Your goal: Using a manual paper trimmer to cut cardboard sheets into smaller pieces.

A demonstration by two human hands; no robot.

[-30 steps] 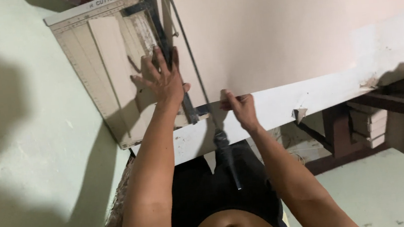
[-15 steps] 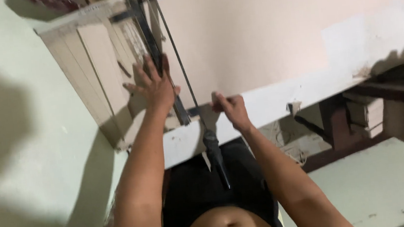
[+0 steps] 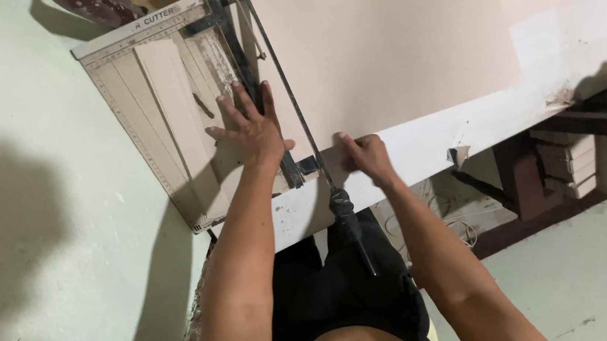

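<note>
your hands were on the paper cutter and the big pink sheet.

your left hand lay flat with its fingers spread wide, pressing on the board of the paper cutter right beside the dark clamp bar. your right hand was curled, fingertips on the near edge of the pink sheet, holding nothing. the long blade arm ran between your hands, and its black handle stuck out past the white table toward your belly. the cutter sat on that table near a pale green wall.
</note>
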